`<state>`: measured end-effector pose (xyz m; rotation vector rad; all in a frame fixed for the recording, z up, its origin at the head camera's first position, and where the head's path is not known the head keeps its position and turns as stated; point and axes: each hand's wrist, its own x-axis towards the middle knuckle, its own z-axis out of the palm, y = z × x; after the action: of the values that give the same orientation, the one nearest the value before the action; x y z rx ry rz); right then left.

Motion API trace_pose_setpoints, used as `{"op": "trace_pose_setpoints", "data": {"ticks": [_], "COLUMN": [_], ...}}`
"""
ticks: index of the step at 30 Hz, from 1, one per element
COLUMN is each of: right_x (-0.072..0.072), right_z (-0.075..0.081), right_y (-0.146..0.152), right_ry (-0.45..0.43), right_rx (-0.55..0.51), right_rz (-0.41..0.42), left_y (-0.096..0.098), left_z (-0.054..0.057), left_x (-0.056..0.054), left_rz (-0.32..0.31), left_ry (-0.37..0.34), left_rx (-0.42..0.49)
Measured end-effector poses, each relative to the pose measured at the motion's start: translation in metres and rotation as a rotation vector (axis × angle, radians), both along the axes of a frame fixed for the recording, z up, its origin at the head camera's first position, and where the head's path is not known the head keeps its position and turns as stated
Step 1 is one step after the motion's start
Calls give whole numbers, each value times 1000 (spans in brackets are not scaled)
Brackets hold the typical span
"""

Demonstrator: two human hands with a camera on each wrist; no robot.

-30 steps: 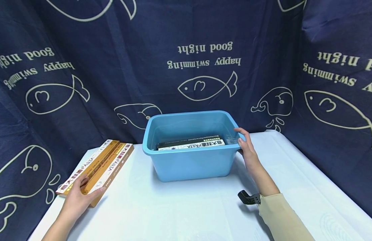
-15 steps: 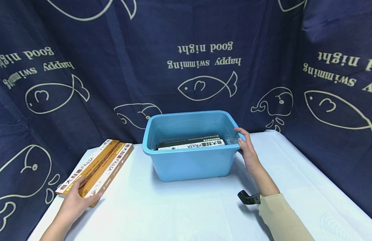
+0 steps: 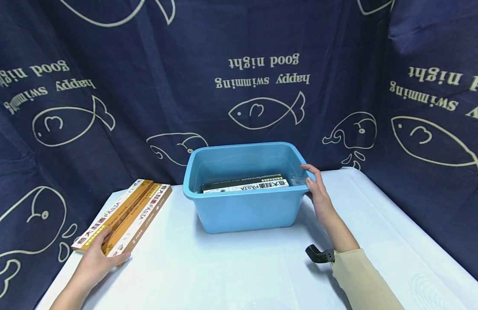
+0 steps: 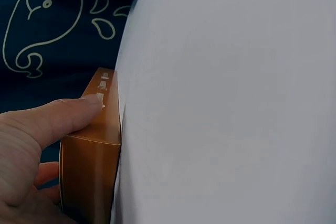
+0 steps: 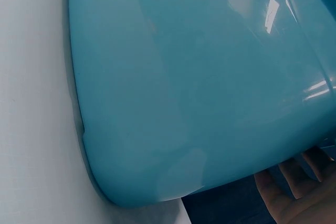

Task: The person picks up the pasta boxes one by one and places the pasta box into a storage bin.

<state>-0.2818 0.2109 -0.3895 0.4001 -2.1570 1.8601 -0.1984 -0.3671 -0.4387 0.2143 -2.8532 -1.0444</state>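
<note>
Two orange-and-white pasta boxes lie side by side at the table's left. My left hand [image 3: 93, 265] holds the near end of the right-hand pasta box [image 3: 140, 215], thumb on its right side and fingers over its top. In the left wrist view the thumb [image 4: 68, 119] presses the orange side of this box [image 4: 89, 177]; the other fingers are mostly hidden behind it. The left-hand pasta box [image 3: 93, 228] lies against it. My right hand [image 3: 320, 196] grips the right rim of a blue plastic bin [image 3: 246, 213], fingertips over the edge.
Inside the bin lie a black box [image 3: 243, 183] and the white side of pasta packaging [image 3: 262, 186]. A white cloth [image 3: 223, 271] covers the table. Dark blue fish-print curtains [image 3: 184, 86] rise at the back and sides. A black strap device [image 3: 320, 255] sits on the right wrist.
My left hand has shifted slightly toward the near end of the right-hand pasta box, its thumb sliding down and left. The right hand, the bin and the boxes stay in place.
</note>
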Motion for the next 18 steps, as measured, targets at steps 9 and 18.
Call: {"op": "trace_pose_setpoints", "data": {"ticks": [9,18], "right_x": [0,0], "right_z": [-1,-1], "right_y": [1,1], "right_ry": [-9,-1], "right_rx": [5,-4], "right_rz": [-5,-2], "left_y": [1,3], "left_z": [-2,3], "left_x": [3,3], "left_rz": [22,73], "left_ry": [39,78], "left_rx": [-83,-84]}}
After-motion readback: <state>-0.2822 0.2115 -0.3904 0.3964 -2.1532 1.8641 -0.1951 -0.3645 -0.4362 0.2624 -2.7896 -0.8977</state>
